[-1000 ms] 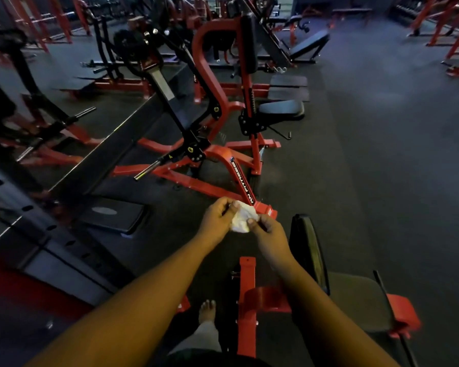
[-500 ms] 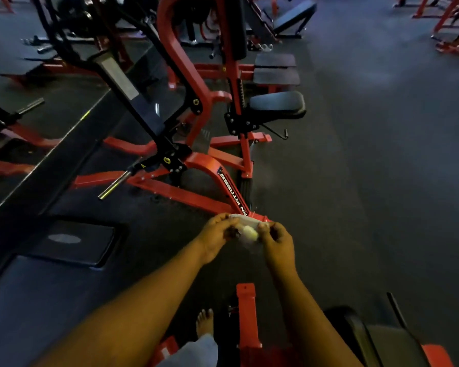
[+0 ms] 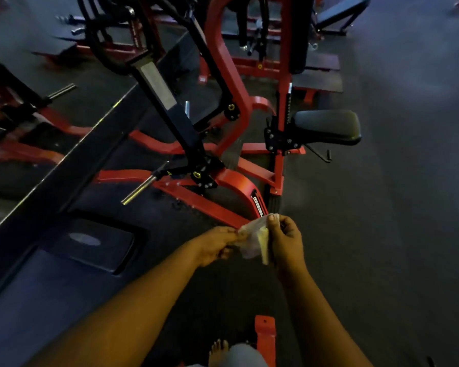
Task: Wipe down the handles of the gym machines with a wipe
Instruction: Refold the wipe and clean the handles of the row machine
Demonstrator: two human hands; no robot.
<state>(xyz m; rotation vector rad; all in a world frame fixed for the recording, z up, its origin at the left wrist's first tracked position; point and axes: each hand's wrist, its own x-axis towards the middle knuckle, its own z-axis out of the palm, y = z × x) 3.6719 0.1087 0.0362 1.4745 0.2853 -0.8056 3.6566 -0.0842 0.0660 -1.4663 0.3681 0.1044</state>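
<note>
1. The left hand (image 3: 217,245) sat just below the centre of the frame, its fingertips pinching the left edge of a pale wipe (image 3: 252,241).
2. The right hand (image 3: 285,241) was just to the right of it, thumb and curled fingers gripping the wipe's upper right edge, so the wipe hung stretched between the two hands and drooped below the fingers.
3. A yellowish fold showed along the wipe's right side, next to the right palm; the picture was too blurred to tell more of its texture.
4. The wipe was held in the air, apart from any machine handle, and in the frame it overlapped the lower end of the red machine frame (image 3: 239,186) on the dark rubber floor (image 3: 382,207).
5. Above the hands, right of centre, a black padded seat (image 3: 327,127) stuck out from the red upright post.
6. A black lever arm (image 3: 167,107) slanted from the upper middle down to the machine's pivot, and a bare chrome peg (image 3: 141,188) pointed towards the lower left.
7. A dark flat pad (image 3: 90,242) lay at the left of the hands.
8. At the bottom edge, a bare foot (image 3: 217,350) showed beside a short red bracket (image 3: 265,332).
</note>
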